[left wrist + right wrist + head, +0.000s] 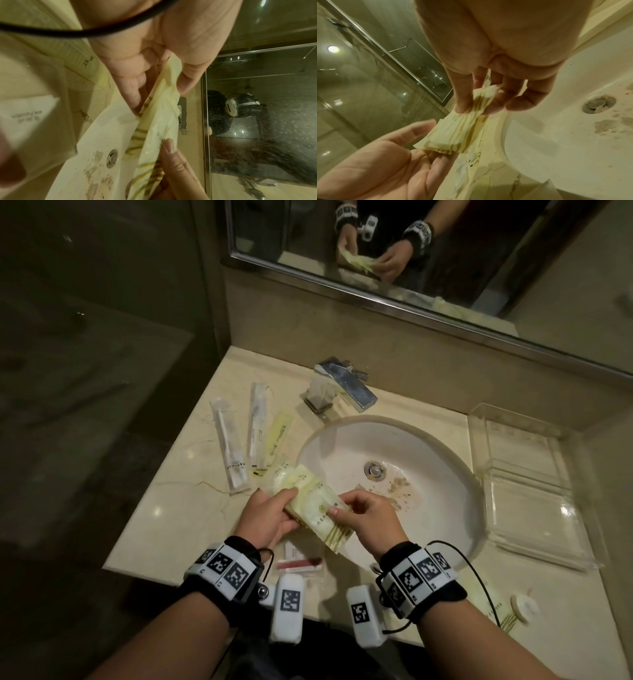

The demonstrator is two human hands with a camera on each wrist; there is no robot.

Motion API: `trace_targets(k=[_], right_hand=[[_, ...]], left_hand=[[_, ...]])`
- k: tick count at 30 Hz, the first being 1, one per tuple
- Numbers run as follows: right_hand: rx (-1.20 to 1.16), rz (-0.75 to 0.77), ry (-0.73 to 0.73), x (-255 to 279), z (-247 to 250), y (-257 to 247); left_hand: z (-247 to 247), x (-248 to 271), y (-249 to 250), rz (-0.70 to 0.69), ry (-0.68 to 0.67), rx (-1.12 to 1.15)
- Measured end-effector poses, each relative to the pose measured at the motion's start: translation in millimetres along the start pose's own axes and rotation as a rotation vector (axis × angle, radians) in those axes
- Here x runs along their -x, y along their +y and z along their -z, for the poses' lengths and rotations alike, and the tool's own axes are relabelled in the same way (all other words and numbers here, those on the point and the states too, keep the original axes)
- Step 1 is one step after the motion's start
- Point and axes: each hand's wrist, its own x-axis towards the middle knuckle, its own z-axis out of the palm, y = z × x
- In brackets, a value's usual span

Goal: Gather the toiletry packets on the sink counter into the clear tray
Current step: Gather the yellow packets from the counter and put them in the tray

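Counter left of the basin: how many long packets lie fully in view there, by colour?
White long packets: 2
Yellow long packet: 1
Total: 3
Held stack: not counted, its layers cannot be told apart.

Hotel-style bathroom: marble counter [171, 508], sink [428, 460], faucet [349, 385], mirror [445, 251], glass shower [368, 81].

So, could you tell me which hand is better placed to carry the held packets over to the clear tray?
Probably the right hand: it already pinches the packet stack, and the clear tray sits on its side of the sink; the left hand is farther away.
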Motion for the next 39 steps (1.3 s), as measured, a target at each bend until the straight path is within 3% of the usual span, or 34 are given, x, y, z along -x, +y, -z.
trace_targets(k=[4, 9, 13, 17, 27, 39], right_hand=[[0.024, 0.002, 0.004, -2, -1, 4], [0.209, 0.04, 0.141, -9, 11, 7], [0.187, 0.005, 0.185, -17, 27, 12], [0.167, -0.009, 0.165, -20, 25, 16], [0.156, 0.017, 0.155, -11, 52, 11], [0.151, -0.012, 0.387, 52, 217, 42]], left_hand=[[1, 3, -3, -0.056, -0.05, -0.177], [23, -5, 1, -0.097, 0.16, -0.336], [50, -10, 23, -0.098, 0.329, -0.143], [61, -7, 35, -0.124, 0.404, 0.002], [45, 5, 23, -0.109, 0.345, 0.018], [-66, 23, -50, 0.009, 0.127, -0.275]])
